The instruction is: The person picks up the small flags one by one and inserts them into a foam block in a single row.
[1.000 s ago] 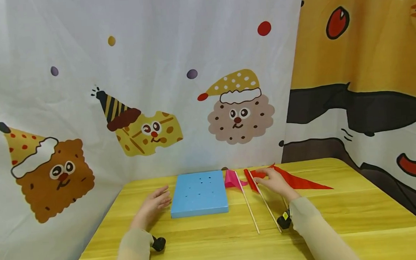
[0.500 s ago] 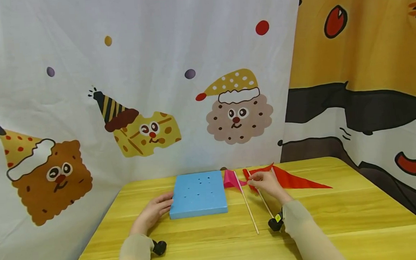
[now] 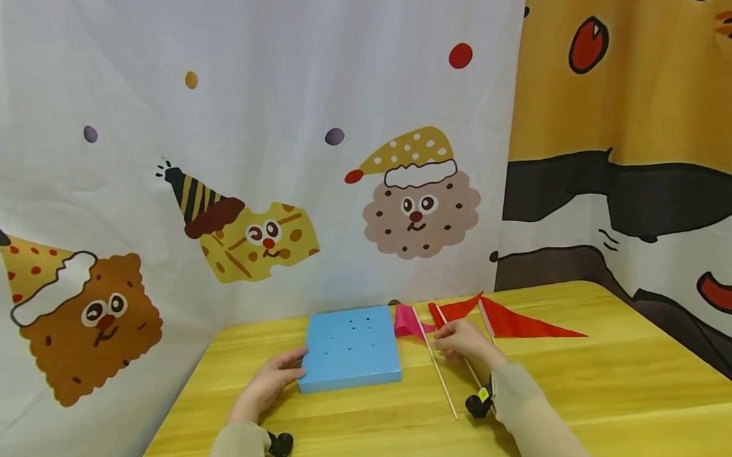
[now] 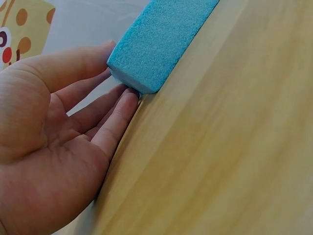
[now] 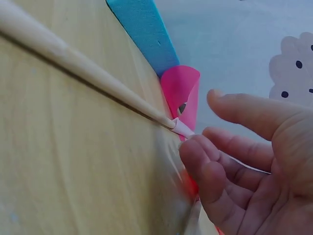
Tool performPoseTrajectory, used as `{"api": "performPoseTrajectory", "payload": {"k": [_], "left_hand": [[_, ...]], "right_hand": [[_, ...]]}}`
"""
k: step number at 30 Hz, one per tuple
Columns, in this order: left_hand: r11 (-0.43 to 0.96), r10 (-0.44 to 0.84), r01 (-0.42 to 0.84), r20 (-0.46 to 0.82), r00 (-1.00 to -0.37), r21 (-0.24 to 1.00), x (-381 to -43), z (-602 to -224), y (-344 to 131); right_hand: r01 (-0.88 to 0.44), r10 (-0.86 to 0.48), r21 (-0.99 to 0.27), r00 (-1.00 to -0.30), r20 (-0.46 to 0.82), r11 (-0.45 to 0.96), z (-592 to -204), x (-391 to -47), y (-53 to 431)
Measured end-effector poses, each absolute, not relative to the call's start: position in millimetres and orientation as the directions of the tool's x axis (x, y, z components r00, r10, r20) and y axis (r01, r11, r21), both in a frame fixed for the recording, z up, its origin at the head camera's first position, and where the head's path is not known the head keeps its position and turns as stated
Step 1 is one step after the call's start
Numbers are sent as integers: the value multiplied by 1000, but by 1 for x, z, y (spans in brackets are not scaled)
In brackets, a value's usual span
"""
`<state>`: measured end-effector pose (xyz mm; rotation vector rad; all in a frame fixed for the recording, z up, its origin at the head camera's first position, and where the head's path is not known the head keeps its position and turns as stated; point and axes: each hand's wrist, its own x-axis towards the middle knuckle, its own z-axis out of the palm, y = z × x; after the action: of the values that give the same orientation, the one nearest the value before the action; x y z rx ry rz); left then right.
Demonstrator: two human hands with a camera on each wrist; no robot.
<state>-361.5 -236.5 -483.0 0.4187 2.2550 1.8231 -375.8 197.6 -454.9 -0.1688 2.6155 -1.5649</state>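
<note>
A square blue foam block [image 3: 349, 359] with several small holes in its top lies flat on the table. My left hand [image 3: 269, 389] is at its left side; in the left wrist view the thumb and straight fingers touch the block's corner [image 4: 146, 54]. Right of the block lies a pink flag [image 3: 406, 320] on a thin wooden stick [image 3: 441, 378]. Close beside that stick hovers my right hand [image 3: 466, 342], fingers loosely bent and thumb apart in the right wrist view, gripping nothing. It partly covers a red flag's stick [image 3: 473, 374].
Two red flags lie at the right: a partly rolled one [image 3: 458, 309] and a spread triangular one [image 3: 529, 320]. The yellow wood-grain table [image 3: 354, 439] meets a printed cloth backdrop [image 3: 259, 123] behind the block. Small black cameras sit on both wrists.
My left hand has come right, up against the block's left side. My right hand has moved left and a little nearer, from the red flags toward the pink flag's stick.
</note>
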Motion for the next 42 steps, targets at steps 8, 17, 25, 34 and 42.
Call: {"api": "performPoseTrajectory", "payload": {"k": [8, 17, 25, 34, 42], "left_hand": [[208, 340, 87, 12, -940, 974, -360, -481, -236], [199, 323, 69, 1, -946, 977, -358, -486, -234], [202, 318, 69, 2, -948, 977, -360, -487, -234], [200, 295, 65, 3, -955, 978, -362, -482, -234], [202, 300, 58, -5, -954, 978, -360, -482, -233]], "right_hand": [[-9, -123, -882, -991, -56, 471, -460, -374, 194], [33, -53, -832, -996, -74, 554, -463, -363, 177], [-36, -48, -797, -999, 8, 602, -465, -362, 172], [-63, -57, -802, -998, 36, 594, -462, -367, 171], [15, -9, -834, -1000, -24, 551, -463, -366, 175]]}}
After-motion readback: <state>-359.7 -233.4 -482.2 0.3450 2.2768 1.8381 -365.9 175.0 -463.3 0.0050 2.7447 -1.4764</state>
